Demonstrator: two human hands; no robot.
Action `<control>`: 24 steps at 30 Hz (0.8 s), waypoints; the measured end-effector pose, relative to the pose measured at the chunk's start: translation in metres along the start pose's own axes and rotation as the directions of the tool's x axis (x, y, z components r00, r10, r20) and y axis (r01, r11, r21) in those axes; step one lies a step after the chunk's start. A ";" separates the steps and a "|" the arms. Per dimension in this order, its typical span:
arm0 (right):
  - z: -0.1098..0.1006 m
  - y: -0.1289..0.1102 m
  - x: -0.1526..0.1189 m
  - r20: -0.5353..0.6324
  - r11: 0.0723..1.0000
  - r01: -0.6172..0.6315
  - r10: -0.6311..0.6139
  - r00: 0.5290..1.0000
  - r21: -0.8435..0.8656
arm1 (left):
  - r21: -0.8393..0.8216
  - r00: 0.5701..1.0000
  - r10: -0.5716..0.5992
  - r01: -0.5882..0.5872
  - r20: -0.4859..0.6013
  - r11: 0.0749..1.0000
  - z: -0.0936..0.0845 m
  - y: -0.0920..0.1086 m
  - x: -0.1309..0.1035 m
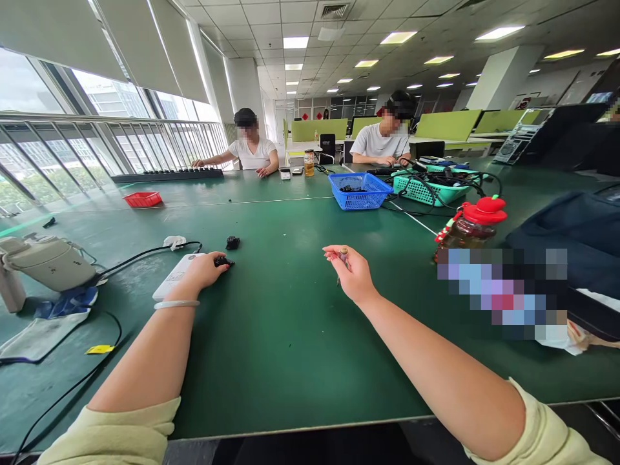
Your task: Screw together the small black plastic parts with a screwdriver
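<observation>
My left hand (206,271) is closed on a small black part (223,261) just above the green table. Under that wrist lies a white flat box-like device (179,276) with a black cable at its far end. A second small black part (233,243) rests on the table a little beyond my left hand. Held off the table, my right hand (354,274) is pinched around a thin small tool with a brass-coloured round end (343,252); its exact kind is hard to make out. The two hands are well apart.
A blue basket (361,192) with black parts and a teal basket (431,187) heaped with cables stand beyond. Right are a red-lidded bottle (472,226) and dark bag (571,239); left, a red tray (143,199) and beige bottle (46,261). Two people sit opposite.
</observation>
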State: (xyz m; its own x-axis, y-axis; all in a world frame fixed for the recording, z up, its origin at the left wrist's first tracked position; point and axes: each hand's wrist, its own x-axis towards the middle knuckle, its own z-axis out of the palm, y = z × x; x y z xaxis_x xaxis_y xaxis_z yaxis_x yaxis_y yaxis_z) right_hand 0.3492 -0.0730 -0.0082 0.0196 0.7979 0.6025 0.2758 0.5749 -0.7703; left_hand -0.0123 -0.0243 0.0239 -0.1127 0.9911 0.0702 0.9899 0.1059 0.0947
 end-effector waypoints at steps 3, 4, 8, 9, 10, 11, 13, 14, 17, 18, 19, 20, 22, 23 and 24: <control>0.000 -0.004 0.002 0.010 0.978 0.096 -0.096 0.995 -0.187 | -0.016 1.000 0.002 -0.003 -0.014 1.000 -0.003 0.010 -0.004; 0.000 -0.005 0.002 0.012 0.964 0.127 -0.127 0.992 -0.235 | -0.031 0.999 0.030 -0.030 -0.025 0.999 -0.004 0.019 -0.007; 0.001 -0.011 0.003 0.061 0.949 0.170 -0.159 0.985 -0.268 | -0.190 0.926 0.371 -0.378 -0.070 0.906 0.000 0.077 -0.031; 0.002 -0.012 0.002 0.082 0.953 0.175 -0.159 0.984 -0.248 | -0.222 0.890 0.449 -0.455 -0.082 0.862 0.004 0.093 -0.037; 0.002 -0.014 0.001 0.098 0.957 0.184 -0.165 0.981 -0.225 | -0.246 0.855 0.508 -0.517 -0.104 0.820 0.009 0.107 -0.042; 0.002 -0.015 -0.001 0.106 0.960 0.195 -0.177 0.979 -0.200 | -0.269 0.827 0.550 -0.559 -0.116 0.784 0.015 0.119 -0.047; 0.001 -0.020 -0.004 0.097 0.963 0.213 -0.199 0.975 -0.166 | -0.302 0.809 0.571 -0.584 -0.141 0.753 0.027 0.135 -0.053; 0.001 -0.022 -0.005 0.088 0.963 0.219 -0.207 0.974 -0.156 | -0.308 0.807 0.572 -0.587 -0.147 0.749 0.032 0.139 -0.054; 0.000 -0.031 -0.008 0.077 0.960 0.246 -0.237 0.968 -0.135 | -0.338 0.810 0.566 -0.581 -0.152 0.741 0.044 0.143 -0.053; 0.000 -0.033 -0.009 0.087 0.958 0.259 -0.250 0.964 -0.121 | -0.363 0.811 0.566 -0.577 -0.149 0.731 0.047 0.143 -0.053; 0.000 -0.035 -0.010 0.104 0.956 0.274 -0.264 0.959 -0.100 | -0.393 0.812 0.566 -0.572 -0.144 0.720 0.049 0.143 -0.052; 0.000 -0.036 -0.011 0.129 0.955 0.287 -0.276 0.952 -0.079 | -0.424 0.813 0.565 -0.564 -0.137 0.708 0.050 0.143 -0.052; 0.000 -0.037 -0.012 0.183 0.953 0.300 -0.286 0.940 -0.050 | -0.478 0.818 0.561 -0.546 -0.126 0.688 0.051 0.144 -0.051; 0.000 -0.036 -0.012 0.211 0.952 0.302 -0.287 0.935 -0.046 | -0.495 0.820 0.559 -0.538 -0.123 0.682 0.051 0.144 -0.051; 0.000 -0.035 -0.012 0.234 0.952 0.302 -0.283 0.930 -0.048 | -0.508 0.822 0.558 -0.533 -0.119 0.677 0.052 0.145 -0.051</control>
State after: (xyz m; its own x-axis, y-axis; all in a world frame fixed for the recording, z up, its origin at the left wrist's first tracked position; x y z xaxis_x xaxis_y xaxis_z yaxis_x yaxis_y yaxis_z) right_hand 0.3395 -0.1029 0.0119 -0.2845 0.6217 0.7298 0.3143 0.7796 -0.5416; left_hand 0.1412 -0.0552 -0.0171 0.4490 0.8637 0.2288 0.6863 -0.4974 0.5306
